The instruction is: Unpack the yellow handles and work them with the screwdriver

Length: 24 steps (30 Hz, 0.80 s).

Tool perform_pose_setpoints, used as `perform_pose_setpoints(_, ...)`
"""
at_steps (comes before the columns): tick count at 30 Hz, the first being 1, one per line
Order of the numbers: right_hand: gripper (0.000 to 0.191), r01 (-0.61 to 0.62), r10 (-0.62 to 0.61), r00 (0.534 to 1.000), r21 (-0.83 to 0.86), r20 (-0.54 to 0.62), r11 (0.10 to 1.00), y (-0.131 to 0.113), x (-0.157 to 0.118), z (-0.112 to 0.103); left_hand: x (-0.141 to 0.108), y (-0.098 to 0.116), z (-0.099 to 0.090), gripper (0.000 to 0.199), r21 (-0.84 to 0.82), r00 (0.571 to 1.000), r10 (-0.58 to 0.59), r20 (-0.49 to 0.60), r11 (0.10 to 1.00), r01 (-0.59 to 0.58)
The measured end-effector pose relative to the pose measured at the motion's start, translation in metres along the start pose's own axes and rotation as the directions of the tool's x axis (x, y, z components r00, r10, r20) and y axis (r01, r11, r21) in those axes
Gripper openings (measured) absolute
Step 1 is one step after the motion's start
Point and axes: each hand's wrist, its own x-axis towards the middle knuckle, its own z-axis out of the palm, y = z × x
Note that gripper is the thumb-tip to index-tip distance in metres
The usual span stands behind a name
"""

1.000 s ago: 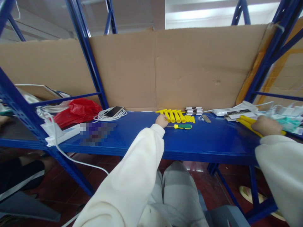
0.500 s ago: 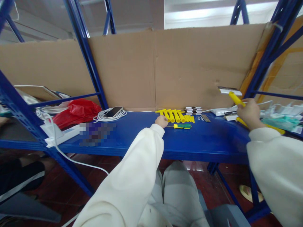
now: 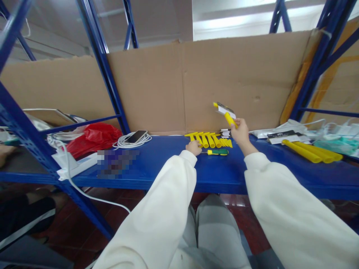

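My right hand (image 3: 241,130) is closed round a yellow handle (image 3: 230,120) and holds it up in front of the cardboard; a black-and-white piece (image 3: 226,110) sits at its upper end. On the blue shelf, my left hand (image 3: 194,148) has its fingers closed at the left end of a row of yellow parts (image 3: 211,141); what it grips, if anything, is hidden. Beside it lies a green-and-yellow screwdriver (image 3: 218,152). Behind my right hand, a small stack of black-and-white pieces (image 3: 225,133) is partly covered.
Yellow tubes (image 3: 303,152) lie on the right of the shelf (image 3: 165,172). Toward the left are a phone (image 3: 137,136) on a coiled white cable, a red bag (image 3: 97,138) and a white power strip (image 3: 81,164). Blue posts and cardboard (image 3: 151,86) frame the shelf.
My right hand has moved left from the tubes at the right, bringing the yellow handle with its black-and-white piece toward the middle. My left hand stays by the yellow row.
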Motion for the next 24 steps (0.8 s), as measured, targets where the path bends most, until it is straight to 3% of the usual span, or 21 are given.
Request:
perform_pose_setpoints(3, 0.021, 0.017, -0.017, 0.999, -0.007, 0.040, 1.000, 0.006, -0.010, 0.011, 0.000, 0.001, -0.001, 0.042, 0.001, 1.000, -0.014, -0.001, 1.000, 0.014)
perform_pose_setpoints(9, 0.018, 0.045, -0.045, 0.989, 0.003, 0.144, 0.999, 0.024, -0.019, 0.014, -0.002, 0.003, -0.006, 0.034, -0.018, 0.998, -0.038, -0.048, 0.999, 0.037)
perform_pose_setpoints(12, 0.020, 0.082, -0.093, 0.973, 0.062, 0.211, 0.995, 0.025, -0.023, 0.018, -0.002, 0.005, -0.006, 0.031, -0.125, 0.990, 0.006, -0.144, 0.992, -0.024)
perform_pose_setpoints(16, 0.024, 0.186, -0.229, 0.922, 0.161, 0.313, 0.969, 0.018, -0.031, 0.025, 0.003, 0.007, -0.001, 0.049, -0.362, 0.960, 0.024, -0.281, 0.923, -0.129)
perform_pose_setpoints(21, 0.027, 0.275, -0.325, 0.858, 0.178, 0.399, 0.945, 0.013, -0.038, 0.030, 0.013, 0.004, -0.002, 0.064, -0.520, 0.930, -0.096, -0.354, 0.847, -0.110)
perform_pose_setpoints(24, 0.028, 0.286, -0.321, 0.852, 0.146, 0.414, 0.947, 0.014, -0.039, 0.030, 0.014, 0.001, -0.007, 0.051, -0.542, 0.893, -0.205, -0.401, 0.839, -0.051)
